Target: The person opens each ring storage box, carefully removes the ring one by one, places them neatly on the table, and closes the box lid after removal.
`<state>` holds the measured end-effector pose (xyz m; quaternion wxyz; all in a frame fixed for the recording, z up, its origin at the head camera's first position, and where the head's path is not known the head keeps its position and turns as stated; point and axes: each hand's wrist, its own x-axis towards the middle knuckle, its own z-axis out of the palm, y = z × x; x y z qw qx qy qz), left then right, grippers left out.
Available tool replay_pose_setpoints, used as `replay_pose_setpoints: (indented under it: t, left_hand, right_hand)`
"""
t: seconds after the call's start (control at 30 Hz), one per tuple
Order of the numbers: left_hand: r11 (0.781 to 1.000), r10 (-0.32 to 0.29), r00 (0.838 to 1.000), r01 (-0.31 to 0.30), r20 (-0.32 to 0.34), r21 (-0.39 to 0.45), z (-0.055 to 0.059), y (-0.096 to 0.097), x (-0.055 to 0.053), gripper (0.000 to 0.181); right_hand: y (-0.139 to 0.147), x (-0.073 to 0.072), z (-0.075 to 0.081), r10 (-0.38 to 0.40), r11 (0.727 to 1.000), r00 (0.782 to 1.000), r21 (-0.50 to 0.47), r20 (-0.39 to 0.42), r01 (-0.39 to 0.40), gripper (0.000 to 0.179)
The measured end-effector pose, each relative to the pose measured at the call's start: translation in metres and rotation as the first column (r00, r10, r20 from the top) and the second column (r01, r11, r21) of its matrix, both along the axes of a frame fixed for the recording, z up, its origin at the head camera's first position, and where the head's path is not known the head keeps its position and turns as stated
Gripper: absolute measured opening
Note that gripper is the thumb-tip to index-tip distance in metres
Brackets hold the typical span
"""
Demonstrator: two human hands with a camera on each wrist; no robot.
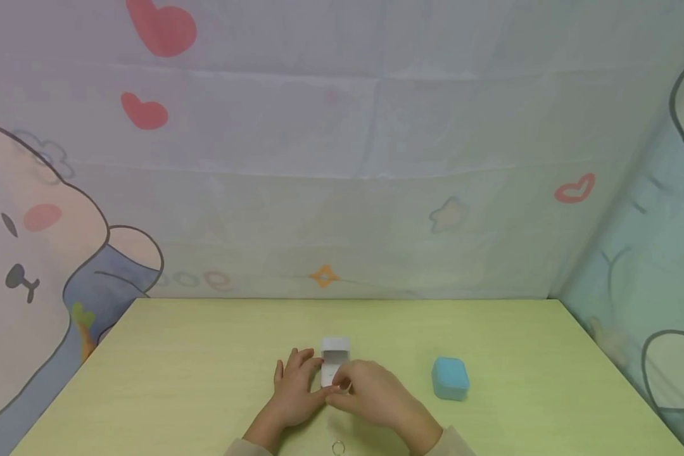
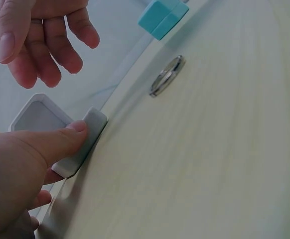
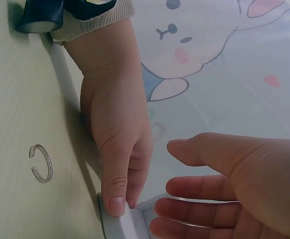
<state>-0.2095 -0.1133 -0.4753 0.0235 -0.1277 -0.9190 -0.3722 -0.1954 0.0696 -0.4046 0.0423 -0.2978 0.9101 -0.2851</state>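
Note:
A small white ring box [image 1: 335, 344] stands on the table with its lid raised. My left hand [image 1: 297, 394] grips its base, the thumb [image 2: 65, 142] lying along the front side and fingers behind. Over the front of the box hovers my right hand [image 1: 379, 396], holding nothing; its fingers [image 3: 200, 211] are loosely bent, apart from the thumb. A silver open-ended ring [image 3: 49, 168] lies on the table near the front edge, closer to me than the box. The inside of the box is partly covered by my right hand in the head view.
A light blue box [image 1: 450, 380], its lid down, sits on the table to the right of my right hand. The pale yellow-green table [image 1: 205, 342] ends at a printed cloth backdrop [image 1: 319, 126] behind, with more cloth at the right side.

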Motion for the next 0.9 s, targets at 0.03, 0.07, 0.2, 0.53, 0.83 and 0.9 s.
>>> replay_pose_setpoints:
  t: [0.03,0.07,0.2,0.53,0.83,0.9]
  left_hand:
    - [1.0,0.002,1.0,-0.002,-0.003,-0.004,-0.0002,0.0,0.0,0.063]
    - [1.0,0.003,1.0,-0.003,-0.006,-0.006,0.0,0.0001,0.0,0.062]
    - [1.0,0.009,1.0,-0.009,-0.013,-0.001,-0.0009,0.0002,-0.0003,0.061]
    - [1.0,0.009,1.0,-0.009,-0.008,-0.002,-0.0028,-0.0002,-0.0012,0.065]
    - [1.0,0.012,1.0,-0.012,0.002,0.002,-0.0033,-0.0003,-0.0036,0.073]
    - [1.0,0.011,1.0,-0.011,0.01,0.009,-0.0039,-0.0003,-0.0039,0.073]
  right_hand:
    - [0.0002,-0.0003,-0.0001,-0.002,1.0,1.0,-0.005,0.002,0.002,0.026]
    - [0.0004,-0.0005,-0.0001,-0.002,1.0,1.0,-0.009,0.004,0.002,0.027]
    - [0.001,-0.0014,-0.0005,0.0,1.0,1.0,-0.015,-0.007,0.0,0.028]
    - [0.0018,-0.0036,0.0004,-0.03,0.999,0.999,-0.014,-0.024,0.03,0.034]
    - [0.0024,-0.0054,0.0011,-0.071,0.996,0.997,-0.048,-0.018,0.07,0.04]
    - [0.0028,-0.0054,0.001,-0.078,0.996,0.997,-0.055,-0.018,0.077,0.041]
